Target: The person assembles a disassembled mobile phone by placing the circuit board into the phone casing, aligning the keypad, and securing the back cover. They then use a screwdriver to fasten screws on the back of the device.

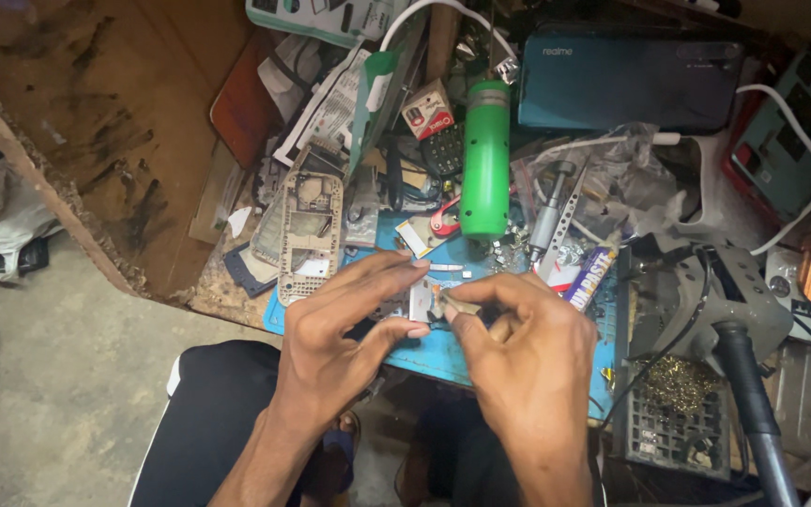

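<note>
At 9 o'clock the concrete floor (pixel 68 376) lies open, the widest free room in view, bounded by the worn wooden bench edge (pixel 39 178) that runs diagonally from upper left down toward the centre. Beyond that edge a bare stretch of bench top (pixel 96 84) sits at 10 o'clock. Nearer the middle, a grey phone frame (pixel 309 235) lies at 11 o'clock of the hands, overhanging the left border of the blue work mat (pixel 443 352).

The left hand (pixel 349 324) is curled, thumb and fingertips pinched on a small silver metal piece (pixel 421 302), which sits just above the mat at the picture's centre. The right hand (pixel 518 347) meets it from 3 o'clock, fingers closed around a thin tool (pixel 466 308) whose tip touches the piece. The 2 hands almost touch; little room is left between them.

At 12 o'clock a green cylinder (pixel 485 160) stands just beyond the hands, with a screwdriver (pixel 549 216) at 1 o'clock and a dark teal phone (pixel 626 80) behind. At 4 o'clock a soldering stand (pixel 706 310) crowds the mat's right edge.
</note>
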